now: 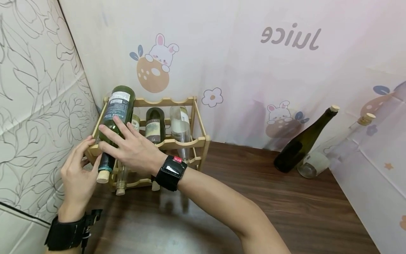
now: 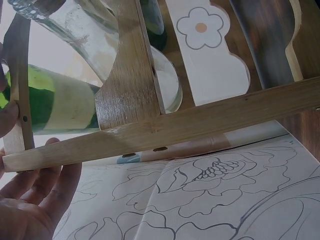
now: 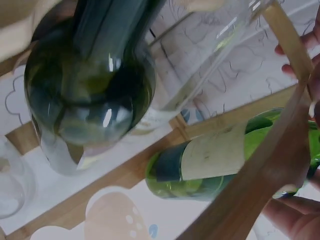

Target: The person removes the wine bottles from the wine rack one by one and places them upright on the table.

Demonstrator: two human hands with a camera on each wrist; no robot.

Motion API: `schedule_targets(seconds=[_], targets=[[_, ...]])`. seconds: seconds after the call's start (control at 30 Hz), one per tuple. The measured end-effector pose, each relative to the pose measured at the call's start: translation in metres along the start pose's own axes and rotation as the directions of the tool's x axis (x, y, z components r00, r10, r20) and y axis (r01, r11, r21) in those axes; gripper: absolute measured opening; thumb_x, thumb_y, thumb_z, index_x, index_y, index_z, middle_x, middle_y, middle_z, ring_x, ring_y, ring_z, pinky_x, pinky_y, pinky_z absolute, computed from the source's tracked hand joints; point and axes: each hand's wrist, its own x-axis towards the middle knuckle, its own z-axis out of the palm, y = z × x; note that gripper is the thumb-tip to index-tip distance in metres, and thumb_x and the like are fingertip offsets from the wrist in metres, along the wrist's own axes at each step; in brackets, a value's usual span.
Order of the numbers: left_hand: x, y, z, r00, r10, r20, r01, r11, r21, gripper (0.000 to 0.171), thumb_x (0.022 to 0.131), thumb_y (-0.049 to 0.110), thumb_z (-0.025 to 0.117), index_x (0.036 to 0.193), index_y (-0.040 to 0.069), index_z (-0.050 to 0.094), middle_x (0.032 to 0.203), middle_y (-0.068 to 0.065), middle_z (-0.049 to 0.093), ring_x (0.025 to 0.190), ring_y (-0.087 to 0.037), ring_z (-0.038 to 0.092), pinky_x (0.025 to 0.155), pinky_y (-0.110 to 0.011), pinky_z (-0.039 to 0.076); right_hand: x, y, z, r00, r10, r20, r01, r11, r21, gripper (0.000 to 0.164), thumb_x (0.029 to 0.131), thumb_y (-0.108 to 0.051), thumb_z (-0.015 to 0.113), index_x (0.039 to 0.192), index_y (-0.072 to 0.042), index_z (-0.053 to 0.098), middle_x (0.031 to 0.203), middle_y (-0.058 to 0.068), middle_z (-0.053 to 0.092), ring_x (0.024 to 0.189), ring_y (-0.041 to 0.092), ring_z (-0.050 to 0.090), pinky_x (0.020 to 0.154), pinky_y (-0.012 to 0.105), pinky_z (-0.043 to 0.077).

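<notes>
A green wine bottle point(image 1: 118, 109) with a blue-and-white label lies in the top left slot of a wooden wine rack point(image 1: 200, 142), its corked neck towards me. Across its body and shoulder my right hand point(image 1: 136, 148) rests with spread, fairly straight fingers. My left hand point(image 1: 76, 171) holds the rack's front left corner; the left wrist view shows its fingers point(image 2: 47, 187) under the wooden rail and the thumb on the other side. Beside the green bottle lie a dark bottle point(image 1: 154, 123) with a landscape label and a clear bottle point(image 1: 180, 125).
On the dark wood-grain table point(image 1: 241, 190), a dark green corked bottle point(image 1: 295, 150) and a clear corked bottle point(image 1: 317, 162) stand at the right by the wall. Another clear bottle's corked neck point(image 1: 121, 183) sticks out lower in the rack. Printed curtains point(image 1: 234, 67) close in the back and sides.
</notes>
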Motion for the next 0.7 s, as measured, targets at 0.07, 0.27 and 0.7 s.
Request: schedule_targets(seconds=[0.07, 0.27, 0.7], targets=[[0.0, 0.0, 0.0, 1.0, 0.007, -0.005, -0.007, 1.0, -0.007, 0.046, 0.083, -0.015, 0.075, 0.128, -0.005, 0.071, 0.137, -0.021, 0.071, 0.127, 0.015, 0.055, 0.09, 0.008, 0.044, 0.001, 0.006, -0.003, 0.999, 0.002, -0.039, -0.002, 1.0, 0.0, 0.048, 0.105, -0.005, 0.036, 0.142, -0.024, 0.059, 0.164, 0.008, 0.048, 0.152, 0.046, 0.042, 0.122, 0.05, 0.05], [-0.001, -0.001, 0.0, 1.0, 0.01, -0.011, -0.011, 1.0, -0.028, 0.044, 0.086, -0.004, 0.079, 0.129, -0.003, 0.071, 0.137, -0.021, 0.071, 0.126, 0.013, 0.056, 0.09, 0.008, 0.045, 0.002, 0.026, -0.011, 0.981, 0.026, -0.192, -0.017, 0.999, 0.05, 0.04, 0.106, -0.003, 0.04, 0.137, -0.011, 0.065, 0.154, 0.007, 0.061, 0.149, 0.036, 0.051, 0.135, 0.046, 0.028], [-0.002, 0.0, -0.001, 1.0, 0.003, -0.015, -0.003, 0.999, -0.033, 0.053, 0.08, -0.003, 0.088, 0.13, -0.003, 0.071, 0.138, -0.021, 0.07, 0.124, 0.016, 0.056, 0.091, 0.007, 0.046, -0.026, 0.067, -0.054, 0.866, 0.247, -0.434, -0.126, 0.949, 0.288, 0.031, 0.097, 0.002, 0.061, 0.127, -0.001, 0.066, 0.142, 0.017, 0.068, 0.14, 0.042, 0.058, 0.131, 0.039, 0.035]])
